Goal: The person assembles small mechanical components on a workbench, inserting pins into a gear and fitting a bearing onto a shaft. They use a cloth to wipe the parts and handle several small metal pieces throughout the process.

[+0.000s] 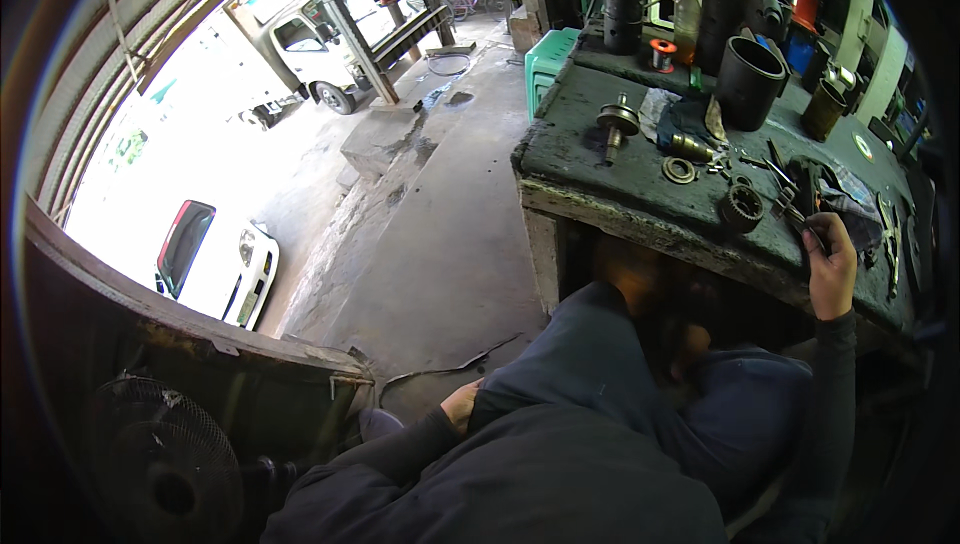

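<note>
My right hand (832,269) is raised at the front edge of the workbench (590,169), its fingers pinched on something small and dark that I cannot make out. Just left of it lie metal tool parts (787,206) and a toothed gear ring (742,208). Farther left on the bench are a flat ring (679,171), a cylindrical metal part (692,148) and a shaft with a round disc (617,124). My left hand (460,406) rests low beside my thigh, with its fingers mostly hidden by the dark trousers.
Along the bench's back stand a large dark cylinder (750,84), a tin can (823,109), a bottle (687,24) and a wire spool (662,55). Green stools (548,69) adjoin its left end. A fan (165,454) stands lower left; a press frame (372,44) and vehicles are beyond.
</note>
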Motion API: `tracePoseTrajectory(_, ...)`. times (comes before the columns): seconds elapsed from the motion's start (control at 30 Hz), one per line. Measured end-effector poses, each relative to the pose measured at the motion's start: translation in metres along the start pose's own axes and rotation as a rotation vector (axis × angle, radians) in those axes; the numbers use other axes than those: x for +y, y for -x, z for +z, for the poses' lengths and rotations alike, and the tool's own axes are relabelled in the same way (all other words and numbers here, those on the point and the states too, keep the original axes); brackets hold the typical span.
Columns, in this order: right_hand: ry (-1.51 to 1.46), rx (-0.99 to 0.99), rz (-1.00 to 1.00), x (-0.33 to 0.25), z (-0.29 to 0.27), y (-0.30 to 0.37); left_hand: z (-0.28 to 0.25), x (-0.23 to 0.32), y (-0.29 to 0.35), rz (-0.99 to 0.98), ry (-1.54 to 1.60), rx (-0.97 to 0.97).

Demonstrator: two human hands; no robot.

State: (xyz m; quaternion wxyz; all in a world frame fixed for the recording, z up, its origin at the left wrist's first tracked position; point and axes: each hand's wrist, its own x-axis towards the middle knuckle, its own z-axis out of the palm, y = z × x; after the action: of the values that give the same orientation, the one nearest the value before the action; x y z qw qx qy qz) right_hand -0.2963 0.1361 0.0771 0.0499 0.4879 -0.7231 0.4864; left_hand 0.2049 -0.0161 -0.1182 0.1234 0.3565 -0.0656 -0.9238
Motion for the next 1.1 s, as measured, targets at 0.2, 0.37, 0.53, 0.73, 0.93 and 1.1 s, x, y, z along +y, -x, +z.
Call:
tracePoseTrajectory(0.2, 0.011, 0.003, -0.011, 0.006, -0.001, 0.001, 0.021, 0.0, 0.008, 0.04, -0.105, 0.161)
tracePoseTrajectory(0.37, -0.064, -0.016, 0.012, 0.006, 0.004, 0.0, 0.001, 0.0, 0.006, 0.051, -0.044, 0.014)
tracePoseTrajectory(0.53, -0.076, -0.003, 0.016, 0.0, 0.004, 0.001, -0.024, -0.004, -0.002, 0.113, -0.022, -0.273)
tracePoseTrajectory(0.73, -0.114, -0.043, 0.067, -0.002, -0.002, 0.006, -0.004, -0.002, 0.015, 0.14, -0.235, 0.17)
tracePoseTrajectory(0.93, -0.086, 0.007, 0.033, -0.014, 0.001, 0.004, -0.011, -0.003, 0.013, 0.21, -0.143, -0.32)
tracePoseTrajectory(1.1, -0.12, 0.015, 0.047, -0.01, 0.001, 0.005, -0.011, -0.005, 0.007, 0.265, -0.27, 0.177)
